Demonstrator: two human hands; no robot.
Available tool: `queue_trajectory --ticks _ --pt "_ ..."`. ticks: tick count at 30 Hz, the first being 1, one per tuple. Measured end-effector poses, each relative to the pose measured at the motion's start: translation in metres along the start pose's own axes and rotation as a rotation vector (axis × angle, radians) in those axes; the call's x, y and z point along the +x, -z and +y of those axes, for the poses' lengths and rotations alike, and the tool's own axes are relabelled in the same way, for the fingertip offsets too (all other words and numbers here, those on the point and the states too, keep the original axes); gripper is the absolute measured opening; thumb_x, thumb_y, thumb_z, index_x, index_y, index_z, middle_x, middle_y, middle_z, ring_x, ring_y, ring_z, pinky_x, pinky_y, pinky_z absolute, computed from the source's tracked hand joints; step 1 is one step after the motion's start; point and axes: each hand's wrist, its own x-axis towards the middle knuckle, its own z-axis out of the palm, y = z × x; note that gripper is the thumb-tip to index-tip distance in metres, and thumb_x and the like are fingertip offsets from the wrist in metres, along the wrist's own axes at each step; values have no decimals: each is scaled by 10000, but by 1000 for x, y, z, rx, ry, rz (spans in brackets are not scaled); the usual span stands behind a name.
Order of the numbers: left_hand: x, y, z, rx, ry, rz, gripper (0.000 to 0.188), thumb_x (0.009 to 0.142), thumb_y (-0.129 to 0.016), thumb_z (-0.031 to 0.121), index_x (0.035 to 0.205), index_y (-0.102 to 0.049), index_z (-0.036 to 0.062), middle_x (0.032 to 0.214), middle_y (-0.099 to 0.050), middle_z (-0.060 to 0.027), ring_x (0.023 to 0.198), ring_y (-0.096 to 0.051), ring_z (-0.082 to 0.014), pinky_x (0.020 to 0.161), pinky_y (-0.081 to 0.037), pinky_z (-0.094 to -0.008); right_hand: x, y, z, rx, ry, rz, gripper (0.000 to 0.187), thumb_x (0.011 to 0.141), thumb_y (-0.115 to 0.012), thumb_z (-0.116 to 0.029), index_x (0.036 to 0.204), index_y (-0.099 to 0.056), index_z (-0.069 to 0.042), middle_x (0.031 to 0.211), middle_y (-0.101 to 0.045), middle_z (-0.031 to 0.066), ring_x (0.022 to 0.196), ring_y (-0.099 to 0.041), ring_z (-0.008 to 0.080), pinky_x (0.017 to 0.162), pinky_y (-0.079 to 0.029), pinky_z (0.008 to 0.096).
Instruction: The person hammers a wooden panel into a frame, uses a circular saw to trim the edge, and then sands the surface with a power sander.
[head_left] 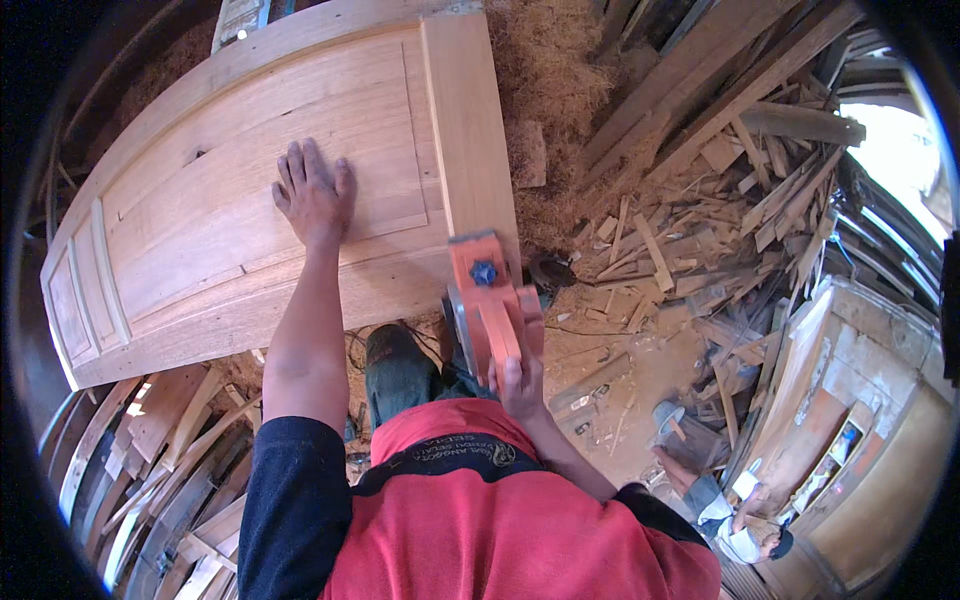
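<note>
The left hand (315,195) lies palm down on the wooden door (250,120), fingers slightly spread, gripping nothing. The right hand (518,385) is curled around the rear handle of an orange power planer (485,300), whose front end overlaps the door's near right corner. The door stretches across the upper left, wood shavings (555,80) beside it
</note>
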Motion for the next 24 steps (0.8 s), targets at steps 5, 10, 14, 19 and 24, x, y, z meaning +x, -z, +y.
queue_trajectory --ticks 5,10,14,19,24 --pt "0 -2 -1 33 2 -8 705 986 -444 540 1567 -375 146 1640 -316 -107 1536 -226 -310 1231 -136 -545 121 -24 -48 1 113 28 550 1078 -412 -477 1498 -433 -123 592 -491 -13 488 -486 79 435 -410 261" --pt "-3 -2 -3 27 -27 -3 712 990 -448 549 1573 -363 150 1643 -313 -101 1539 -222 -303 1232 -133 -544 190 -19 -63 -52 70 -14 638 1069 -442 -484 1595 -304 -149 537 -483 -11 430 -491 103 402 -428 292" --pt "-3 -1 -2 13 -14 6 710 986 -448 542 1570 -369 146 1641 -317 -107 1538 -223 -308 1232 -132 -545 98 4 -30 -20 34 2 520 1061 -378 -561 1226 -482 -79 578 -485 -11 463 -489 92 422 -388 271" --pt "-1 -2 0 5 0 2 707 980 -450 531 1566 -379 141 1641 -319 -111 1538 -225 -312 1233 -129 -547 -25 21 13 -15 90 22 600 1055 -440 -469 1487 -453 -53 602 -509 14 505 -497 117 461 -403 294" --pt "-1 -4 0 27 -19 47 690 995 -463 533 1557 -390 140 1632 -335 -114 1521 -265 -314 1209 -182 -565 21 13 5 -2 -1 -8 604 1048 -401 -552 1331 -501 -28 609 -516 11 491 -498 102 443 -397 273"
